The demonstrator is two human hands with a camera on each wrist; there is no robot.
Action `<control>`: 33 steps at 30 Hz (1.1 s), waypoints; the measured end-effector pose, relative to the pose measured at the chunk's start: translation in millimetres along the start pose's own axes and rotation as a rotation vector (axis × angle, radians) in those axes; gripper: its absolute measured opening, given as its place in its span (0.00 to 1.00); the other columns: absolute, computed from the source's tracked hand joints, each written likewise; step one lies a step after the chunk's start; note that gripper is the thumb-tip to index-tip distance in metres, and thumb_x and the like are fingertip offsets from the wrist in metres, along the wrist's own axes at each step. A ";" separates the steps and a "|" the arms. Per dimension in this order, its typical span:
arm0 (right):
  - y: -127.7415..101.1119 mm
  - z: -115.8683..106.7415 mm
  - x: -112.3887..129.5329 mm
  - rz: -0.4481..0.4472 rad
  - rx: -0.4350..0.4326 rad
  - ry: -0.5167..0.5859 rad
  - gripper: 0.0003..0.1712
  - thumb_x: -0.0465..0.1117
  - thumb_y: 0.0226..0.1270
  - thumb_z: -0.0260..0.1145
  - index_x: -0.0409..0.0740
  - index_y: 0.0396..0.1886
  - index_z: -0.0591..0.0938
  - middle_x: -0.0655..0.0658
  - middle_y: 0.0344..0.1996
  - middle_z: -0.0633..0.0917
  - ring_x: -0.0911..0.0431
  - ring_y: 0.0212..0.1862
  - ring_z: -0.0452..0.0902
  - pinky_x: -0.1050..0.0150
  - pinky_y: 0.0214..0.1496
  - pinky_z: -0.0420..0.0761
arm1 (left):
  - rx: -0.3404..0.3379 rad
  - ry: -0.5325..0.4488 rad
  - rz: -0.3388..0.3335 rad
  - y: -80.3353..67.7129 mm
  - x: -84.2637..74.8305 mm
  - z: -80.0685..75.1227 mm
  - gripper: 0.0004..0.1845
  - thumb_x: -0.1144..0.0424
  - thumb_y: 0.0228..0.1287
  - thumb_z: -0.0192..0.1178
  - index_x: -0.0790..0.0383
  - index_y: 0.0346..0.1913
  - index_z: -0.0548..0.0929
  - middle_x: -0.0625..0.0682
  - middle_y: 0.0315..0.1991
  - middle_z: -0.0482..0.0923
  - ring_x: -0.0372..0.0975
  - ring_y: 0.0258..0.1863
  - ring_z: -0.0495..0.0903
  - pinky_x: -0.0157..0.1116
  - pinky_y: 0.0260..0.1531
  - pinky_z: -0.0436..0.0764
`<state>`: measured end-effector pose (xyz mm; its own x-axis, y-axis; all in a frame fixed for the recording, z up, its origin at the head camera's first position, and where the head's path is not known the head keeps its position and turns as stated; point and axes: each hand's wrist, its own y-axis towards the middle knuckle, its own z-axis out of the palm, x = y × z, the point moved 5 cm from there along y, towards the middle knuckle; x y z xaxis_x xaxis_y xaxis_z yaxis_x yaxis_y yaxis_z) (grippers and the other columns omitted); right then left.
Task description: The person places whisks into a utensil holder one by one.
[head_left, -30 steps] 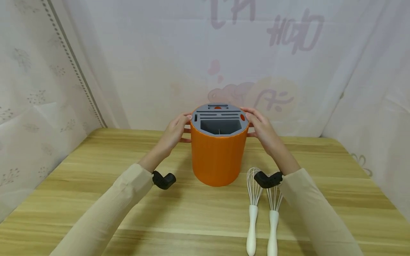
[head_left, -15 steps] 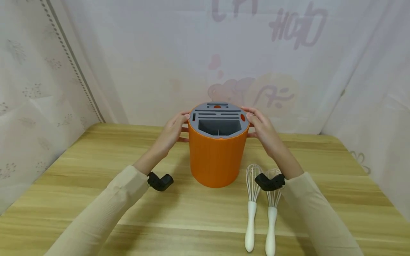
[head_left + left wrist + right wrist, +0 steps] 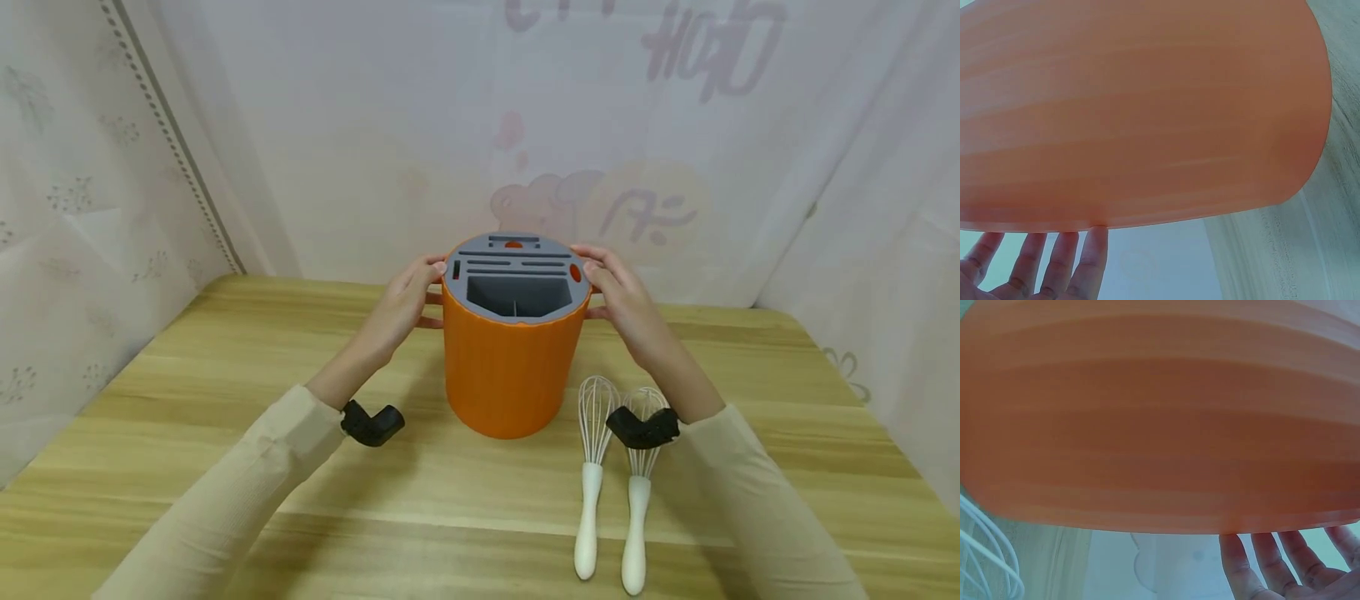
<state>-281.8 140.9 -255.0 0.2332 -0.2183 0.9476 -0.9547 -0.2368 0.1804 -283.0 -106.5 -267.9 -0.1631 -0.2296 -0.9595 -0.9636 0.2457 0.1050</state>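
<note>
We noted an orange holder point(image 3: 513, 367) standing upright on the worktop point(image 3: 225, 467), at the centre of the head view. It was a round tub with finely ribbed orange walls and a grey insert point(image 3: 516, 271) as its top. The insert showed one large rectangular well toward us, several narrow slots behind it, and two small orange spots, one at the far edge and one at the right edge. In both wrist views the orange wall point(image 3: 1141, 106) filled most of the frame, its ribs running as faint bands.

Our left hand point(image 3: 401, 304) lay against the holder's left side near the rim, thumb at the grey edge. In the left wrist view its fingers point(image 3: 1088, 262) were straight and close together, tips touching the wall. Our right hand point(image 3: 622, 300) mirrored it on the right side; in the right wrist view its fingers point(image 3: 1238, 565) were straight and slightly spread, tips at the wall point(image 3: 1160, 412). Whether the holder's base sat fully on the worktop we could not tell.

Two whisks point(image 3: 611, 483) with white handles lay side by side on the worktop in the lower right of the head view, wire heads toward the holder, just beside its base. Pale curtains point(image 3: 375, 125) closed off the back and sides.
</note>
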 end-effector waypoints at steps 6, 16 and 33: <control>-4.1 1.3 2.6 -0.006 0.012 -0.001 0.25 0.49 0.74 0.42 0.44 0.65 0.63 0.53 0.49 0.72 0.56 0.46 0.70 0.64 0.42 0.79 | 0.007 -0.004 0.011 -3.2 -0.5 0.3 0.25 0.48 0.70 0.39 0.52 0.65 0.67 0.53 0.58 0.69 0.50 0.49 0.75 0.46 0.44 0.80; -11.3 3.3 5.6 -0.010 0.012 -0.032 0.24 0.48 0.74 0.42 0.43 0.65 0.63 0.49 0.52 0.71 0.55 0.50 0.70 0.64 0.42 0.79 | 0.016 -0.009 0.003 -8.9 -0.8 0.2 0.24 0.49 0.70 0.39 0.52 0.65 0.66 0.52 0.58 0.70 0.50 0.50 0.74 0.45 0.44 0.81; -28.5 5.4 8.5 -0.026 0.028 -0.048 0.25 0.50 0.75 0.41 0.46 0.66 0.62 0.47 0.55 0.68 0.55 0.51 0.69 0.63 0.44 0.79 | 0.021 -0.009 0.013 -22.4 -3.7 1.9 0.24 0.50 0.69 0.39 0.53 0.64 0.68 0.53 0.57 0.71 0.49 0.49 0.75 0.44 0.43 0.81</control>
<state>-251.7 140.7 -253.5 0.2676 -0.2571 0.9286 -0.9427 -0.2694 0.1971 -260.4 -109.3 -267.2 -0.1739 -0.2180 -0.9603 -0.9567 0.2687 0.1122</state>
